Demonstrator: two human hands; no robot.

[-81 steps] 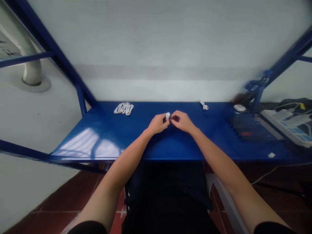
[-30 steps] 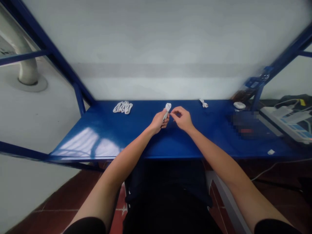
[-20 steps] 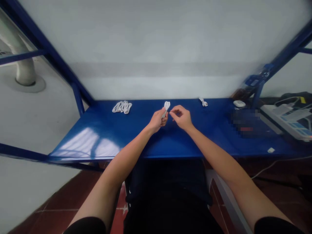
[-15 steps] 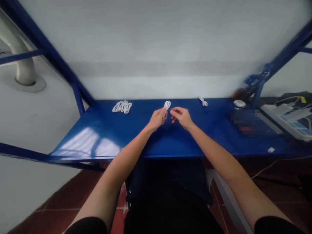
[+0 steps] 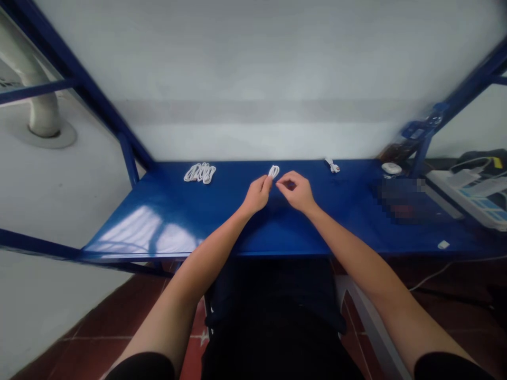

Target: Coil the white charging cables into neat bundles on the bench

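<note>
The looped white cable (image 5: 273, 171) is in your left hand (image 5: 257, 195), above the middle of the blue table (image 5: 222, 227), its loops showing beyond your fingertips and pointing toward the wall (image 5: 257, 63). That hand is closed on it, thumb along the near part, so the rest of the cable is hidden from you. Your right hand (image 5: 299, 193) is just beside it, thumb and forefinger curled in to a narrow pinch near the loops; you cannot tell whether anything thin is between those tips. Beyond your left hand, toward the table's back edge, lie coiled white cables (image 5: 200, 172), side by side and touching. Beyond your right hand, near the same edge, lies a white cable bundle (image 5: 332, 165). Farther to your right are a round white object (image 5: 391, 168), a dark item (image 5: 402, 203) blurred into blocks, and a white power strip (image 5: 469, 195) with plugs in it. A small white piece (image 5: 443, 245) lies near the table's front edge on that side.
</note>
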